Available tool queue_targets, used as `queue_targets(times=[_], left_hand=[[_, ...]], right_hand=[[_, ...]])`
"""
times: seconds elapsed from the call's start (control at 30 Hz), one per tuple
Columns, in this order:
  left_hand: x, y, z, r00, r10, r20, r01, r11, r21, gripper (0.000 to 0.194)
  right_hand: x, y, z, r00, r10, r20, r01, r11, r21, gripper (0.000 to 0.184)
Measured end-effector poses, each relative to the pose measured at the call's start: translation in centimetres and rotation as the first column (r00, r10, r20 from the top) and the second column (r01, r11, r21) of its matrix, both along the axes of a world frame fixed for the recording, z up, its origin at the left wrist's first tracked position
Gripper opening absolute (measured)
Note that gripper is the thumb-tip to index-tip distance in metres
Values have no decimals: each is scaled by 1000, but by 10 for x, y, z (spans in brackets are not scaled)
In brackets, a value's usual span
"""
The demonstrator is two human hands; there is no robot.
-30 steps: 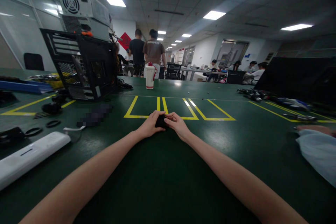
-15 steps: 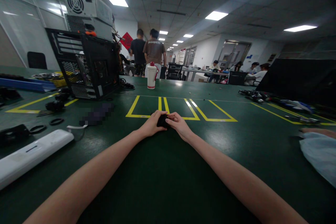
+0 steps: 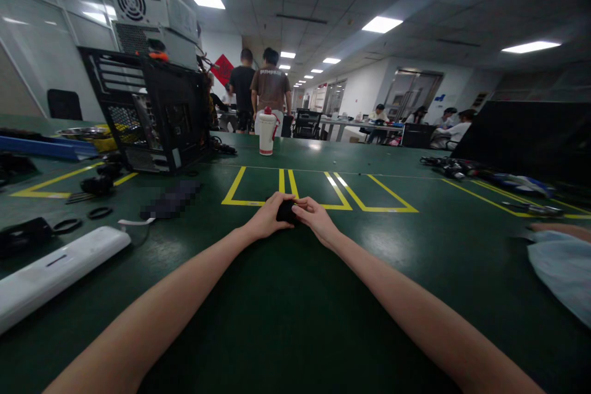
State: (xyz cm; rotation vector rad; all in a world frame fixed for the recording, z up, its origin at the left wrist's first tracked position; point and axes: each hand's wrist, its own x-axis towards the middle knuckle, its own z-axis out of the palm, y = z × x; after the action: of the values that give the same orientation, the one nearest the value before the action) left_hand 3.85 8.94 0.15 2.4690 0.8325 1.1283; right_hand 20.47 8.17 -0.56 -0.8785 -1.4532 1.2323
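Observation:
Between my two hands is a small black object (image 3: 285,212), just in front of the yellow tape marks; its kind is too dark and covered to make out. My left hand (image 3: 268,217) grips it from the left, thumb below and fingers over the top. From the right, my right hand (image 3: 314,217) pinches at its near right edge with thumb and fingertips. Both forearms reach forward over the green tabletop (image 3: 258,308). Fingers hide much of the object.
At left stand a black computer case (image 3: 157,111) with power supplies (image 3: 152,6) on top, a white power strip-like bar (image 3: 60,268) and black rings (image 3: 99,213). A white bottle (image 3: 266,132) stands ahead. Light-blue cloth (image 3: 561,271) and another person's arm (image 3: 563,231) are at right.
Both hands keep their hold on the black object almost unmoved. Only a slight shift of the view shows.

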Motion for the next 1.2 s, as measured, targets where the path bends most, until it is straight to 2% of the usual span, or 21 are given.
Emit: queue_targets(times=[0.17, 0.4, 0.57, 0.73, 0.93, 1.07, 1.2], left_hand=[[0, 1, 0, 1000, 16, -2, -16, 1000, -15, 64], [0, -2, 3, 1000, 27, -8, -28, 999, -36, 60], [1, -3, 3, 999, 39, -4, -39, 999, -35, 61], [1, -1, 2, 999, 37, -7, -37, 999, -29, 60], [2, 1, 1, 999, 43, 6, -43, 999, -15, 59], [3, 1, 1, 999, 47, 1, -47, 999, -22, 60], [2, 1, 2, 999, 36, -11, -36, 999, -24, 59]], right_hand=[[0, 6, -5, 999, -33, 11, 33, 998, -46, 36], [3, -2, 1, 998, 69, -12, -68, 997, 23, 35], [1, -3, 5, 1000, 1, 13, -1, 1000, 7, 26], [1, 1, 2, 1000, 5, 11, -4, 1000, -29, 31], [0, 1, 0, 996, 68, -62, -64, 996, 63, 34], [0, 0, -1, 1000, 6, -10, -6, 999, 48, 30], [0, 1, -1, 1000, -15, 26, 14, 1000, 26, 35]])
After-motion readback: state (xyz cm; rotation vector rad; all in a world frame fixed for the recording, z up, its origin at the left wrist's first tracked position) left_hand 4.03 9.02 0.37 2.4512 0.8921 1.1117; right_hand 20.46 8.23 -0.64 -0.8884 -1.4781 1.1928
